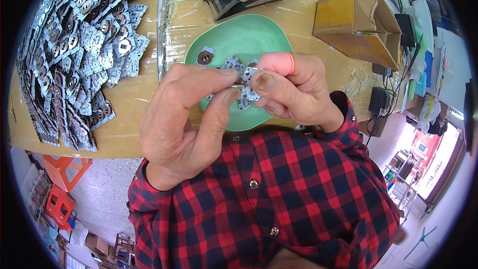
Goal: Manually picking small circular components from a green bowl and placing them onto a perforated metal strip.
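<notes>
In the head view, the right hand (296, 89) pinches a small circuit board (251, 89) between closed fingers, above a green bowl (249, 32) on the tabletop (132, 129). The left hand (184, 114) brings thumb and forefinger nearly together at the board's left side — whether they grip anything, I cannot tell.

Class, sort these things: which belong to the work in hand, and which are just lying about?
Seemingly in use: circuit board between left hand and right hand; green bowl; heap of similar boards.

Apparently lying about: cardboard box; black adapter; orange stool.
</notes>
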A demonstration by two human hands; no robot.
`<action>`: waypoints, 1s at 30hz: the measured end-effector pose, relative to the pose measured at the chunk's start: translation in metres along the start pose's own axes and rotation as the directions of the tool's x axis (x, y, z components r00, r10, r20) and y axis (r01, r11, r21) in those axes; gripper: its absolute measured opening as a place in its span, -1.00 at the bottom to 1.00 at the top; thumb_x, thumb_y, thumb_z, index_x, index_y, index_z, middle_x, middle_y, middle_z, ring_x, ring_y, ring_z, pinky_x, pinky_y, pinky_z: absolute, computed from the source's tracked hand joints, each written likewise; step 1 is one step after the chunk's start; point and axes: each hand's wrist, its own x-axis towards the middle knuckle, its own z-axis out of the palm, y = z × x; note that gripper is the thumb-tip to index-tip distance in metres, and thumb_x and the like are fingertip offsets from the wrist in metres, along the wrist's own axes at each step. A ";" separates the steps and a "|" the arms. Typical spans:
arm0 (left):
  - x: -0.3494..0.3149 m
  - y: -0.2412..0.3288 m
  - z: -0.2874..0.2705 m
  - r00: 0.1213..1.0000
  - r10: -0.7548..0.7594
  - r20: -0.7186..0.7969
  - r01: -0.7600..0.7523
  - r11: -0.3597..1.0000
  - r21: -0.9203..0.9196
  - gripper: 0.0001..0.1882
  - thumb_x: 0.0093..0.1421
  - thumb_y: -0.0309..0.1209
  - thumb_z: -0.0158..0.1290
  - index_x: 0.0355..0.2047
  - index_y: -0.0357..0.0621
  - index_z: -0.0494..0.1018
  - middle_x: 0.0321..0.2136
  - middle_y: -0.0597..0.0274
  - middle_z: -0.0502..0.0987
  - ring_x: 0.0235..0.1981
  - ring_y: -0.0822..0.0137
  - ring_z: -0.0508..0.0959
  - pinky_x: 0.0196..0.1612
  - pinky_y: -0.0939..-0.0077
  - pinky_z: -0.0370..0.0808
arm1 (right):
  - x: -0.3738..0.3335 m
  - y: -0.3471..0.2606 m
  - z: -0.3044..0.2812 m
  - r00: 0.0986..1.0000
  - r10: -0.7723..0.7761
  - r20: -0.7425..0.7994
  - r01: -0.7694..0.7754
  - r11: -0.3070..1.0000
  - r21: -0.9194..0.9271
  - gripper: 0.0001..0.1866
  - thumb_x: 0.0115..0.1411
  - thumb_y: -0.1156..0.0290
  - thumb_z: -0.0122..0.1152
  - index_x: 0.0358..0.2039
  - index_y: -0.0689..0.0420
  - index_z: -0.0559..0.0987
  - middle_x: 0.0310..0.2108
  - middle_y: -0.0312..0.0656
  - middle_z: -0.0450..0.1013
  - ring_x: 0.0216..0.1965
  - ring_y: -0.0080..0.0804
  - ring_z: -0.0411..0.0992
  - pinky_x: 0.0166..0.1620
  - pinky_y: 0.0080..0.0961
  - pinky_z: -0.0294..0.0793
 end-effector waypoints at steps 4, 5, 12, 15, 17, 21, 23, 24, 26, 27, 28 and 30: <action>0.000 0.003 0.002 0.997 -0.079 -0.026 0.078 0.996 -0.041 -0.73 -0.03 -0.78 0.17 -0.27 -0.40 0.48 -0.39 0.02 0.58 -0.43 0.24 0.56 -0.35 0.49 0.48 | 0.000 0.001 0.001 0.999 -0.009 -0.032 0.009 1.000 -0.008 -0.74 0.34 0.40 0.03 -0.42 0.31 0.50 -0.71 -0.36 0.30 -0.76 -0.77 0.08 -0.69 -0.71 0.00; 0.000 0.004 0.002 0.993 -0.112 -0.027 0.110 0.992 -0.058 -0.74 -0.01 -0.78 0.16 -0.27 -0.41 0.47 -0.39 0.02 0.58 -0.42 0.26 0.56 -0.35 0.49 0.48 | 0.000 0.000 0.000 1.000 -0.008 -0.030 0.008 1.000 -0.012 -0.75 0.34 0.41 0.03 -0.42 0.31 0.50 -0.71 -0.36 0.30 -0.76 -0.77 0.09 -0.69 -0.71 0.01; 0.001 0.005 0.000 0.988 -0.134 -0.082 0.126 0.987 -0.096 -0.76 0.03 -0.75 0.16 -0.26 -0.43 0.45 -0.38 0.04 0.58 -0.37 0.30 0.55 -0.33 0.49 0.49 | 0.001 0.003 0.001 0.995 -0.078 -0.070 0.074 0.996 -0.059 -0.76 0.33 0.41 0.05 -0.43 0.30 0.50 -0.68 -0.36 0.32 -0.75 -0.77 0.11 -0.69 -0.72 0.02; 0.003 0.009 -0.001 0.965 -0.254 -0.063 0.249 0.965 -0.084 -0.76 0.01 -0.74 0.18 -0.28 -0.40 0.47 -0.39 0.03 0.58 -0.37 0.27 0.56 -0.32 0.48 0.49 | 0.002 0.002 -0.001 0.997 -0.066 -0.030 0.064 0.994 -0.086 -0.77 0.33 0.42 0.05 -0.43 0.30 0.50 -0.66 -0.35 0.33 -0.75 -0.77 0.11 -0.69 -0.72 0.02; 0.005 0.006 -0.002 0.993 -0.119 0.007 0.120 0.992 -0.042 -0.76 -0.04 -0.75 0.19 -0.32 -0.37 0.49 -0.42 0.03 0.57 -0.40 0.25 0.57 -0.33 0.49 0.49 | 0.002 0.003 0.000 0.997 -0.072 -0.029 0.070 0.994 -0.083 -0.77 0.33 0.42 0.05 -0.43 0.29 0.50 -0.67 -0.36 0.32 -0.75 -0.77 0.12 -0.69 -0.72 0.02; 0.008 -0.002 -0.007 0.997 0.032 0.074 -0.031 0.999 -0.009 -0.76 -0.07 -0.76 0.20 -0.35 -0.35 0.50 -0.44 0.02 0.57 -0.46 0.24 0.56 -0.36 0.50 0.49 | 0.001 0.002 0.001 0.998 -0.053 -0.044 0.048 0.995 -0.093 -0.77 0.34 0.42 0.05 -0.44 0.27 0.51 -0.69 -0.41 0.31 -0.73 -0.80 0.11 -0.68 -0.72 0.03; 0.010 0.000 -0.011 0.989 0.036 0.141 -0.036 0.999 -0.001 -0.76 -0.06 -0.75 0.20 -0.33 -0.36 0.50 -0.46 0.04 0.57 -0.48 0.25 0.56 -0.38 0.52 0.48 | 0.003 0.002 0.000 0.994 -0.105 -0.043 0.096 0.980 -0.174 -0.78 0.31 0.42 0.10 -0.45 0.27 0.52 -0.71 -0.38 0.31 -0.74 -0.74 0.14 -0.67 -0.69 0.05; 0.010 -0.001 -0.013 0.989 0.035 0.142 -0.035 0.999 -0.003 -0.76 -0.06 -0.75 0.20 -0.33 -0.36 0.50 -0.46 0.04 0.57 -0.48 0.25 0.56 -0.38 0.52 0.48 | 0.003 0.003 -0.002 0.987 -0.156 -0.043 0.140 0.956 -0.257 -0.80 0.28 0.43 0.15 -0.46 0.26 0.52 -0.72 -0.35 0.31 -0.75 -0.69 0.16 -0.66 -0.65 0.08; 0.008 -0.001 -0.016 0.989 -0.073 0.128 0.079 0.996 -0.044 -0.78 -0.02 -0.74 0.18 -0.31 -0.40 0.50 -0.43 0.05 0.57 -0.45 0.33 0.56 -0.38 0.55 0.49 | 0.008 0.005 -0.011 0.951 -0.307 0.038 0.287 0.831 -0.476 -0.81 0.22 0.43 0.22 -0.46 0.27 0.52 -0.71 -0.30 0.32 -0.74 -0.60 0.20 -0.65 -0.62 0.11; 0.007 0.003 -0.016 0.989 -0.075 0.127 0.081 0.996 -0.040 -0.78 -0.02 -0.74 0.18 -0.31 -0.40 0.50 -0.43 0.05 0.57 -0.45 0.33 0.56 -0.38 0.55 0.49 | 0.010 0.006 -0.013 0.891 -0.425 0.161 0.421 0.637 -0.646 -0.82 0.17 0.43 0.29 -0.46 0.27 0.53 -0.71 -0.24 0.33 -0.73 -0.52 0.24 -0.64 -0.58 0.14; 0.006 0.008 -0.015 0.976 -0.202 0.085 0.210 0.973 -0.096 -0.80 0.02 -0.74 0.16 -0.29 -0.42 0.50 -0.41 0.06 0.57 -0.43 0.38 0.57 -0.38 0.59 0.50 | 0.010 0.006 -0.013 0.891 -0.425 0.163 0.422 0.638 -0.644 -0.82 0.17 0.43 0.29 -0.46 0.27 0.53 -0.71 -0.24 0.33 -0.73 -0.52 0.24 -0.64 -0.58 0.14; 0.006 0.012 -0.013 0.943 -0.329 0.046 0.332 0.931 -0.153 -0.82 0.07 -0.74 0.14 -0.28 -0.44 0.50 -0.39 0.07 0.57 -0.41 0.42 0.58 -0.37 0.62 0.51 | 0.009 0.007 -0.012 0.857 -0.478 0.194 0.475 0.583 -0.659 -0.80 0.09 0.43 0.35 -0.44 0.28 0.53 -0.68 -0.17 0.34 -0.71 -0.37 0.30 -0.62 -0.52 0.20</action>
